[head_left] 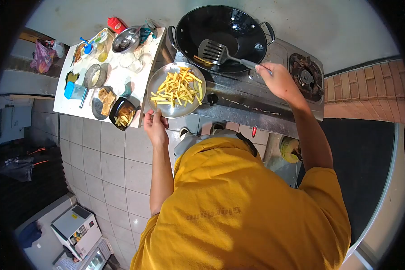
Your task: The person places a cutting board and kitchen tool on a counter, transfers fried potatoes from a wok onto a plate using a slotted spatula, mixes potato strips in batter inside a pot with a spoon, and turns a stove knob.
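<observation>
My right hand [276, 80] is closed around the grey handle of a slotted spatula [213, 51], whose head is down inside a large black wok [233, 27]. A few fries [203, 60] lie by the spatula's head. With its fingers at the near rim, my left hand [156, 128] grips a round metal plate [194, 108]. French fries [179, 87] are heaped on that plate, which is held beside the wok at the stove's left end.
A white table [137, 83] on the left bears a black bowl of fries [123, 112], a plate of fried pieces [104, 101], a sieve [95, 75], a metal bowl [126, 39] and a red bottle [116, 24]. An uncovered burner [305, 74] is right of the wok.
</observation>
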Available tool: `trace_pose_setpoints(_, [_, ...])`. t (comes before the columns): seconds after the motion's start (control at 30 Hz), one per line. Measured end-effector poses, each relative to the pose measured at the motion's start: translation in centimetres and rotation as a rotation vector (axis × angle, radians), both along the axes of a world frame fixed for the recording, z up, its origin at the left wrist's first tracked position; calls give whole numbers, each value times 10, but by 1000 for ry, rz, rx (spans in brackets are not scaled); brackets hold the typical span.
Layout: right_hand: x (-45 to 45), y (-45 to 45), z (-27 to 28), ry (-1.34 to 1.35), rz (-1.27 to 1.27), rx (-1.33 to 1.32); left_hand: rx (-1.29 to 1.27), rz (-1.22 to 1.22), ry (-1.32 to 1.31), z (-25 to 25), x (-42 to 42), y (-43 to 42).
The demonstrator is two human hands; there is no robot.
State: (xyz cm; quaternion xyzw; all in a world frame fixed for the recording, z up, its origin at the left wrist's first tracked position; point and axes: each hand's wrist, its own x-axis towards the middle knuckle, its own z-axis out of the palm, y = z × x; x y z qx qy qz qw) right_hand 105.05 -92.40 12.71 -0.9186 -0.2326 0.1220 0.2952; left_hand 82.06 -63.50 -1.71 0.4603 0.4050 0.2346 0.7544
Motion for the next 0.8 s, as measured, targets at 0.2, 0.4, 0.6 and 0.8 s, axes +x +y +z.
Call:
trace_pose_setpoints(0.2, [-51, 20, 57, 6, -46, 58, -22, -26, 7, 0, -2, 4])
trace_pose_setpoints(0.4, [-71, 27, 53, -226, 47, 101, -43, -30, -24, 4, -6, 2])
trace_pose_setpoints(0.6, [-43, 16, 22, -381, -34, 239, -18, 23, 28, 2, -10, 2])
trace_pose_setpoints(0.8, [-22, 7, -47, -704, -107, 63, -2, 22, 43, 3, -10, 1])
